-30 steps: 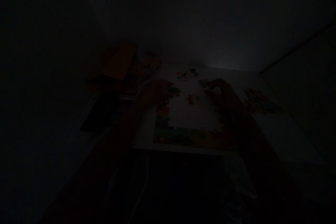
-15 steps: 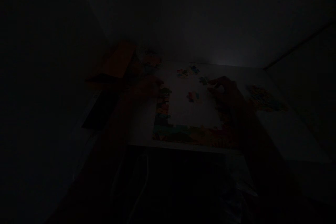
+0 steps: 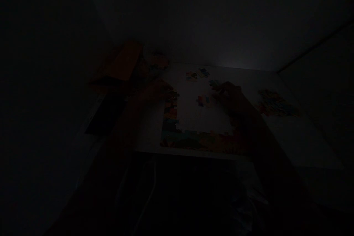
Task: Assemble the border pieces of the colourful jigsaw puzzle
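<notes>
The view is very dark. A partly joined jigsaw puzzle (image 3: 190,141) lies on a white table, its left side and near edge showing as a colourful border. My left hand (image 3: 157,91) is at the top of the left border, fingertips drawn together against it; whatever they pinch is hidden. My right hand (image 3: 231,96) reaches over the right side, thumb and forefinger apart. Its forefinger is by a loose puzzle piece (image 3: 214,83); contact is unclear. Joined pieces (image 3: 204,100) in red and light blue lie inside the border. Farther back are two small groups of pieces (image 3: 191,76).
A heap of loose pieces (image 3: 278,103) lies at the right on the white table (image 3: 312,147). An orange box (image 3: 121,62) stands at the back left, with a dark flat object (image 3: 106,114) before it. A pale cable (image 3: 153,180) hangs below the table's near edge.
My right hand has moved slightly left, bringing its forefinger to the loose piece. My left fingertips have come a little lower on the left border. The view has shifted slightly.
</notes>
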Motion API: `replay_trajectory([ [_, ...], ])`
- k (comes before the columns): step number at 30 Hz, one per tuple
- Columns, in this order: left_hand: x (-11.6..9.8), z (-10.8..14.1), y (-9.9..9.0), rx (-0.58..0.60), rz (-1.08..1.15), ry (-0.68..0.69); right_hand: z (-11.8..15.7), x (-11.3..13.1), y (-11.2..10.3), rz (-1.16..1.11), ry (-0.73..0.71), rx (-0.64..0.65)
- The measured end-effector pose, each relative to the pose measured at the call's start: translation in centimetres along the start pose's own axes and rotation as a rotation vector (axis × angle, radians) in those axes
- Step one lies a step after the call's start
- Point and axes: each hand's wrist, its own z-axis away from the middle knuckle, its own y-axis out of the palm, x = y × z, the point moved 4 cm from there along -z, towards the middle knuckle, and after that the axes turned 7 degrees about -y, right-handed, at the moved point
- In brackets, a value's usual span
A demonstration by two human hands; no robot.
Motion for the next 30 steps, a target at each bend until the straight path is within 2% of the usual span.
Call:
replay_trajectory([
  [8, -1.2, -0.1, 0.4, -0.026, -0.018, 0.008, -0.2, 0.2, 0.2, -0.009, 0.012, 0.063],
  [15, -0.7, -0.2, 0.2, -0.015, 0.003, 0.013, 0.2, 0.7, 0.5, 0.024, -0.011, 0.127],
  [22, -0.5, -0.2, 0.4, -0.023, 0.013, -0.015, 0.2, 1.4, 0.4, -0.052, -0.033, 0.192],
  [27, -1.2, 0.4, 0.0, -0.079, 0.006, -0.027, -0.1, 1.2, 0.4, -0.237, 0.074, 0.171],
  [30, -1.2, 0.3, -0.2, -0.145, 0.053, -0.043, -0.5, 1.4, -0.5, -0.381, 0.118, 0.022],
])
